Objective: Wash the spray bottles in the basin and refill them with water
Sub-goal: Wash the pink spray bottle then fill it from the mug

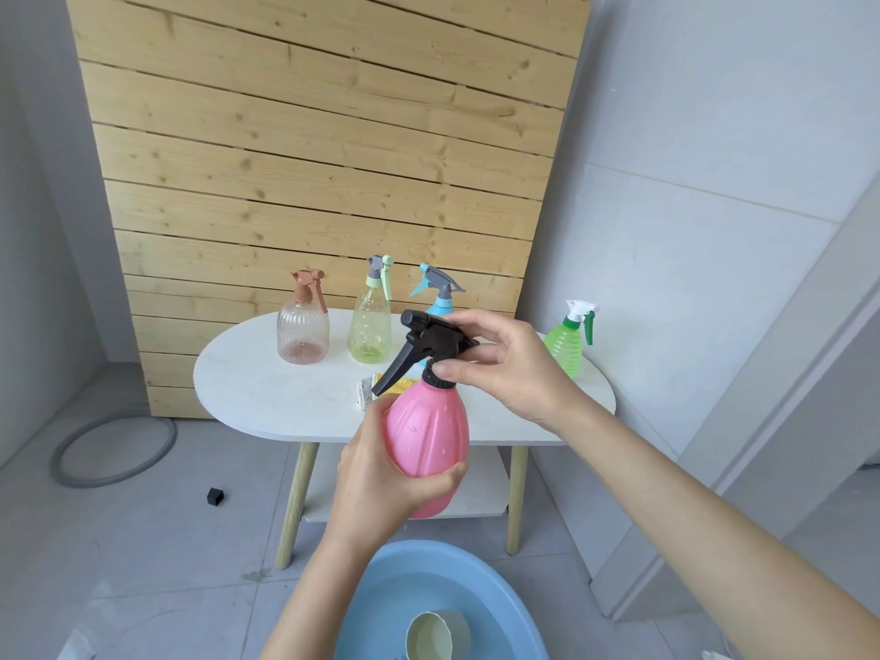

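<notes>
Your left hand [376, 478] grips the pink spray bottle [426, 435], your right hand [509, 369] holds its black sprayer head [428, 340]; four bottles [303, 335] on the bench [266, 388] perhaps wait unwashed.

Forearms raised, left hand [381, 473] curled below pinching right hand [505, 369].

The front-left part of the white oval table [257, 393] lies bare and open to a reach from the left. Along its back edge stand a clear ribbed spray bottle with a brown trigger [303, 328], a pale yellow-green spray bottle [370, 328] and a blue spray bottle with a grey trigger [439, 304], with narrow gaps between them. A green ribbed spray bottle [567, 345] stands apart at the right end. The pink egg-shaped spray bottle [426, 445], held in the left hand [376, 473] and right hand [507, 364], blocks the middle, above the round blue plastic basin [381, 564] holding a cream cup [438, 635].
</notes>
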